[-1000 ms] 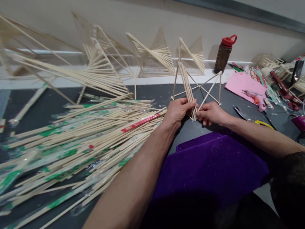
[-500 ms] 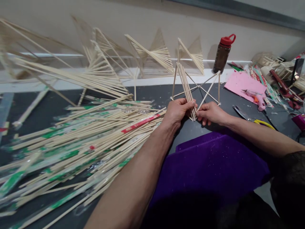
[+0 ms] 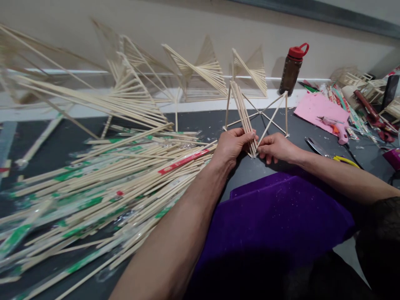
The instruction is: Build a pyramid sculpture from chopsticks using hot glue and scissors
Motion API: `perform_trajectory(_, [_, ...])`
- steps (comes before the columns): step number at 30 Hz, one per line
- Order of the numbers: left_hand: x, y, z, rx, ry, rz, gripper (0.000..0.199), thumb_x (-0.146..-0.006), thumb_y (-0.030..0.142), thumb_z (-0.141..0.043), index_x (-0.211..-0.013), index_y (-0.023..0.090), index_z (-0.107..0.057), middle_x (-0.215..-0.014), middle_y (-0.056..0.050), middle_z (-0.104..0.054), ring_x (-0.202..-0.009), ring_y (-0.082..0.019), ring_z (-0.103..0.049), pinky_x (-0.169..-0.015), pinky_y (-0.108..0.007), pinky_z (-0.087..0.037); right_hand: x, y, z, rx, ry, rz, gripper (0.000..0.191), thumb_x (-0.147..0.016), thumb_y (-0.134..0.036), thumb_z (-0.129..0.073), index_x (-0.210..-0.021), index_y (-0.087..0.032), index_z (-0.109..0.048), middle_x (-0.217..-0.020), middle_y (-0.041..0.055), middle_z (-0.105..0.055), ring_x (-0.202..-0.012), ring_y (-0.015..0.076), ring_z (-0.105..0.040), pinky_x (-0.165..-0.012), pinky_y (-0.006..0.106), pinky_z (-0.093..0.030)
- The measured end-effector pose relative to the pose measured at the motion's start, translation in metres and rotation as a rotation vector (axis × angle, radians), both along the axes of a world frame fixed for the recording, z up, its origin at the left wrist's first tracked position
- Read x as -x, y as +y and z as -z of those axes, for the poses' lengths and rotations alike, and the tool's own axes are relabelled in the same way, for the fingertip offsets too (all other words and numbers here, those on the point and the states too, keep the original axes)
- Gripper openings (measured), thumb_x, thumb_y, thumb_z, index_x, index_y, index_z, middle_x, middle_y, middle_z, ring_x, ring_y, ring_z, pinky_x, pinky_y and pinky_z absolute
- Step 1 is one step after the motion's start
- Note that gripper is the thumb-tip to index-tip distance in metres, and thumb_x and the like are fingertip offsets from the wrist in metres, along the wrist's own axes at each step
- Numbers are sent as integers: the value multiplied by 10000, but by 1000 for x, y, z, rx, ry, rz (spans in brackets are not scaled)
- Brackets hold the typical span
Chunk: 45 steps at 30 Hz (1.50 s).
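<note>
My left hand (image 3: 234,143) is closed around the lower part of several slanting wooden sticks (image 3: 242,106), part of a small stick frame (image 3: 261,113) on the dark table. Right beside it, my right hand (image 3: 274,148) pinches the lower end of the frame near the sticks' bottom corner. Thin crossed sticks run back from there to two upright sticks, one at each side. The fingertips hide part of the joint between the sticks.
Many loose and wrapped sticks (image 3: 125,179) cover the left. Finished stick models (image 3: 200,71) stand along the wall. At right are a red-capped bottle (image 3: 290,71), pink glue gun (image 3: 337,128), pink sheet (image 3: 318,109) and yellow-handled scissors (image 3: 346,161). Purple cloth (image 3: 278,212) lies in front.
The view has shifted very slightly. Both hands keep their hold at the same place on the frame.
</note>
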<state>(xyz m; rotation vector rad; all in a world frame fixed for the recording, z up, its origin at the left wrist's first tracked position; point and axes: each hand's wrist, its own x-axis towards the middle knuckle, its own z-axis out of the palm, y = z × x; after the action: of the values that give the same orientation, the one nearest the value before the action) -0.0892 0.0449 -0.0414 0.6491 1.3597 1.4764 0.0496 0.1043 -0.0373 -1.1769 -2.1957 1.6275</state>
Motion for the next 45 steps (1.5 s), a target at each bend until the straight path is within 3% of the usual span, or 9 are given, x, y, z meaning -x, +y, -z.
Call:
perform_trajectory(12, [-1, 0, -2, 11, -3, -6, 92, -658, 146, -738, -716, 121, -672, -621, -24, -674, -461, -118, -565, -467, -253, -457, 0, 1, 2, -20, -8, -6, 193, -869, -122, -548, -686, -146, -606, -634, -5, -647, -416, 57, -564, -342, 165, -361])
perform_trajectory(18, [-1, 0, -1, 16, -5, -14, 79, -662, 133, -724, -723, 120, -674, -627, -24, -678, -481, -116, -570, -490, -250, -459, -3, 0, 2, -56, 0, -45, 75, -828, -144, -608, -781, -142, -666, -689, 6, -677, -447, 49, -565, -359, 154, -375])
perform_trajectory(23, [0, 0, 0, 10, -2, -11, 112, -640, 149, -753, -720, 124, -678, -635, -33, -678, -483, -120, -563, -493, -262, -467, -1, 0, 7, -81, 12, -28, 159, -849, -188, -570, -708, -144, -628, -656, 12, -657, -436, 53, -555, -351, 164, -352])
perform_trajectory(36, [1, 1, 2, -3, -9, -21, 145, -608, 168, -778, -703, 123, -680, -635, -41, -683, -488, -126, -569, -485, -259, -462, 1, 0, 7, -108, -8, -48, 164, -848, -164, -543, -700, -141, -607, -641, 7, -642, -429, 61, -566, -361, 167, -367])
perform_trajectory(41, [0, 0, 1, 6, 6, -15, 176, -577, 183, -776, -716, 128, -683, -639, -33, -688, -499, -131, -582, -487, -258, -474, -3, -2, -2, -96, -52, -72, 149, -845, -196, -557, -751, -136, -656, -689, 23, -663, -454, 72, -581, -364, 181, -368])
perform_trajectory(45, [3, 0, 0, 20, 36, 10, 218, -562, 207, -791, -745, 133, -700, -676, -49, -711, -550, -125, -602, -535, -239, -483, -21, -7, -19, -200, -69, -119, 169, -829, -266, -591, -813, -142, -706, -710, 31, -682, -481, 79, -590, -394, 188, -382])
